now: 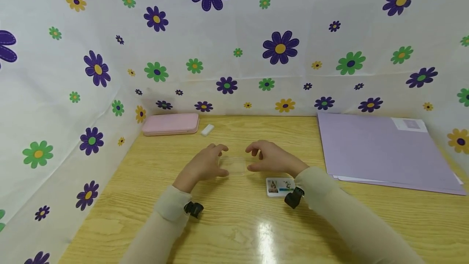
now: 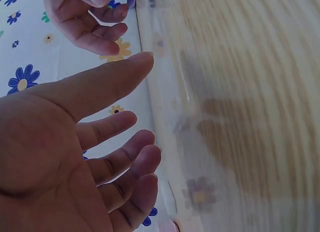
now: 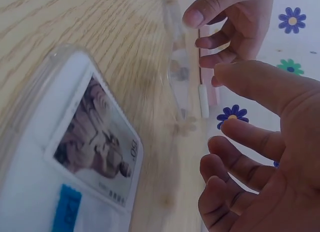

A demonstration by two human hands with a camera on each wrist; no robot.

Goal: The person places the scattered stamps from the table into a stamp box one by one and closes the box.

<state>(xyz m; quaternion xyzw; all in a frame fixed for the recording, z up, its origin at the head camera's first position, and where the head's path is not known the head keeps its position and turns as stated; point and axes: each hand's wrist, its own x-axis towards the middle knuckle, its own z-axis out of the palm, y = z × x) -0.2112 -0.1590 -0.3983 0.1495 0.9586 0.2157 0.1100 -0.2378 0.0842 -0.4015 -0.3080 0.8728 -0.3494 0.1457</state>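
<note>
A clear, flat rectangular plastic piece (image 1: 234, 166), perhaps a lid, lies on the wooden table between the two hands. My left hand (image 1: 206, 165) is at its left side, thumb and fingers apart; whether they touch its edge I cannot tell. On the other side my right hand (image 1: 272, 158) hovers just off the right edge, fingers loosely bent and holding nothing. Below the right wrist sits a small white case (image 1: 272, 188) with a stamp-like picture and a blue label on top. The right wrist view shows this case (image 3: 30, 142) close up, with a clear rim.
A pink pencil case (image 1: 171, 124) and a small white block (image 1: 207, 130), perhaps an eraser, lie at the back left. Purple folders (image 1: 381, 150) with white sheets beneath cover the right side. A flower-patterned cloth (image 1: 242, 31) hangs behind the table and along its sides.
</note>
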